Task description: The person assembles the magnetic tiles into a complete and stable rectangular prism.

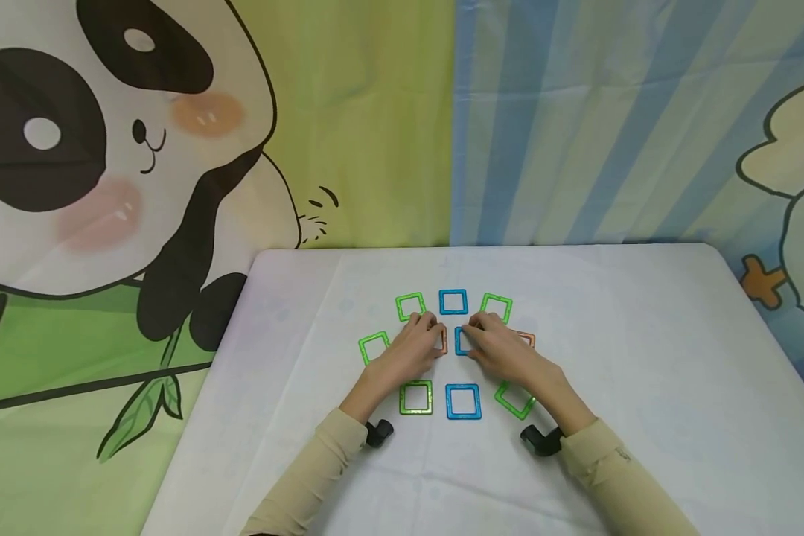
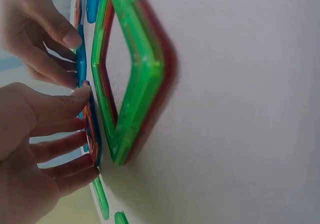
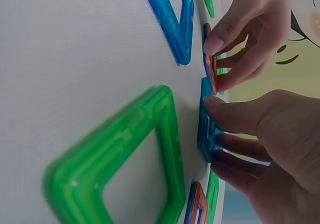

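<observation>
My left hand (image 1: 412,346) pinches an orange square magnetic tile frame (image 1: 444,340) near the middle of the table, thumb on the near edge and fingers on the far side in the left wrist view. To its right, my right hand (image 1: 505,348) grips a blue square tile frame (image 3: 204,119) between thumb and fingertips. The two tiles face each other edge to edge, with a small gap in the head view. Beyond my right hand a second orange tile (image 1: 528,336) shows partly, the rest hidden under the hand.
Around the hands lie several more square frames: a blue one (image 1: 453,312) at the back, another blue one (image 1: 464,417) in front, and green ones such as the front-left green tile (image 1: 416,412). All lie on a white-covered table (image 1: 295,447); patterned curtains (image 1: 375,134) hang behind.
</observation>
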{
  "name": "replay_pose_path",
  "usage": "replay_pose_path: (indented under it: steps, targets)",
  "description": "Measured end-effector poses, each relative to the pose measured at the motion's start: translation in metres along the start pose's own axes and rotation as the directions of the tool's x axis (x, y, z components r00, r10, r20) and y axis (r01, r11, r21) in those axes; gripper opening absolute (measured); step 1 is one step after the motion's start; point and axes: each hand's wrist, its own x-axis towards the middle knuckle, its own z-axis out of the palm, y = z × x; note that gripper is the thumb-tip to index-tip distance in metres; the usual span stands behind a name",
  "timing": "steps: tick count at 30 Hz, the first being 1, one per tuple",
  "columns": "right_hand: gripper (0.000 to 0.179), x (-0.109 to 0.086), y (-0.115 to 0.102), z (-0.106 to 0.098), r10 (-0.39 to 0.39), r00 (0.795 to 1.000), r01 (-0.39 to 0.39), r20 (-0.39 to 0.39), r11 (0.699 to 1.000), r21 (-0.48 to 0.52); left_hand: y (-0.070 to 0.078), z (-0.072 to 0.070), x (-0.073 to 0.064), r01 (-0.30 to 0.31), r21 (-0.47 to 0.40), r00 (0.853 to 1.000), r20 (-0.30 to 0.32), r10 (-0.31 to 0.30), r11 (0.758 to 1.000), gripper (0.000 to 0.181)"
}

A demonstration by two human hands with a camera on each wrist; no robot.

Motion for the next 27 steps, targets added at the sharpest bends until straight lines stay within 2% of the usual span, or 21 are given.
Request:
replay_pose_path:
  steps: [15,23,27]
  targets:
    - [0.042,0.007,-0.002,0.002,-0.042,0.999,0.042,0.010,0.999,0.017,0.003,0.002,0.002,-0.015,0.011,1.000,-0.006,0.015,1.000,0.044]
    - [0.047,0.010,-0.004,0.002,-0.023,0.999,0.023,0.025,1.000,0.013,0.001,0.003,0.000,-0.011,-0.006,1.000,-0.014,0.011,1.000,0.048]
    - [0.045,0.011,-0.009,0.000,-0.018,0.999,0.018,0.035,1.000,-0.009,-0.004,-0.001,-0.005,0.007,0.028,1.000,-0.020,-0.006,1.000,0.053]
